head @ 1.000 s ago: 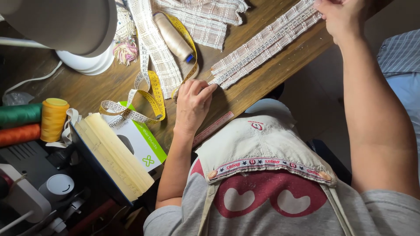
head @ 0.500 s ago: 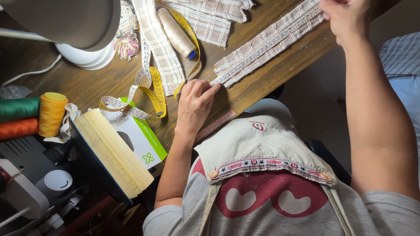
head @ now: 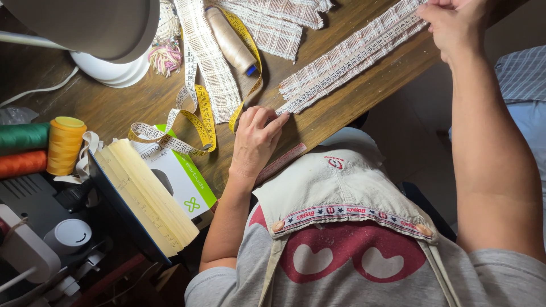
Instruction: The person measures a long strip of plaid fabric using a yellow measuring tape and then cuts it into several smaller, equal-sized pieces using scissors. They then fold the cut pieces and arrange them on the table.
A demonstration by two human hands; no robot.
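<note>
wooden desk (head: 131, 105), cluttered. woven checked strip (head: 350, 57) stretched diagonally across it. left hand (head: 256, 142) flat on near end, fingers (head: 273, 122) together pressing strip down. right hand (head: 455, 20) at far end, fingers pinching strip. yellow tape measure (head: 196, 116) just beside left hand.

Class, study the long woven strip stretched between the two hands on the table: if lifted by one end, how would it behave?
The woven strip would probably droop limply; it looks like thin, open-weave fabric. It seems light, since the left hand pins one end with fingertips while the right hand holds the other. Its frayed end suggests threads may pull loose if tugged hard.
</note>
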